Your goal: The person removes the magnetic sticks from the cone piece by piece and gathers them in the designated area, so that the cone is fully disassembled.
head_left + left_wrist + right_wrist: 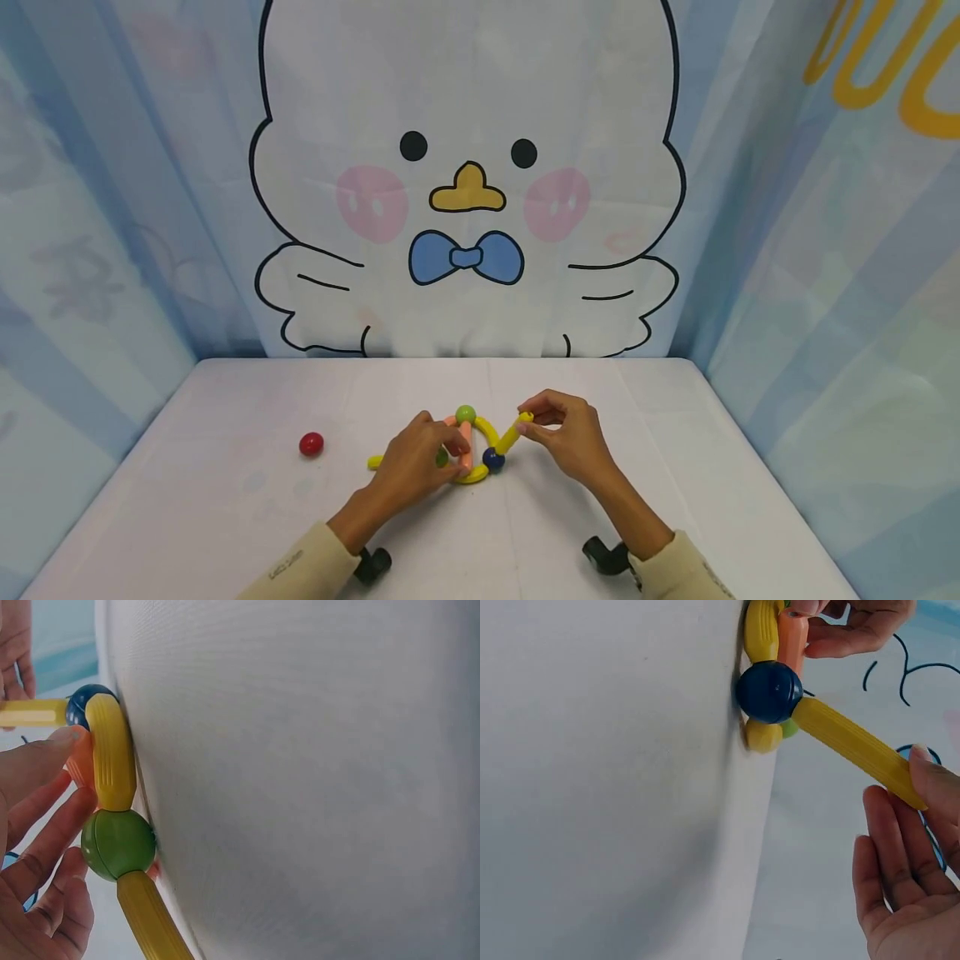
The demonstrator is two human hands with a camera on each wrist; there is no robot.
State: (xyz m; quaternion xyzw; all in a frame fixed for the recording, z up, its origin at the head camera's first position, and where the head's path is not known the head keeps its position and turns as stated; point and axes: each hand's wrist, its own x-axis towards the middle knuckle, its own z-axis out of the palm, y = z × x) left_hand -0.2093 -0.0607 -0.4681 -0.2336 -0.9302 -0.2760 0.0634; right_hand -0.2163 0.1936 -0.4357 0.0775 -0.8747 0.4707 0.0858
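Observation:
My right hand [573, 437] pinches the upper end of a straight yellow rod [513, 437] between thumb and fingers. The rod's lower end meets a dark blue ball [769, 692], and it slants upward from there. My left hand [415, 458] pinches an orange rod [81, 759] beside the blue ball; its fingers partly hide this rod. A curved yellow rod [112, 754] links the blue ball to a green ball [118, 844], from which another yellow rod [154, 919] extends. Farther back, a light green ball [466, 414] joins orange pieces and a curved yellow rod [487, 431].
A loose red ball [311, 444] lies on the white-covered table [225, 517], left of the joined pieces. Behind stands a curtain [465, 317] with a cartoon bird. Dark wrist-worn devices [606, 557] sit below both wrists.

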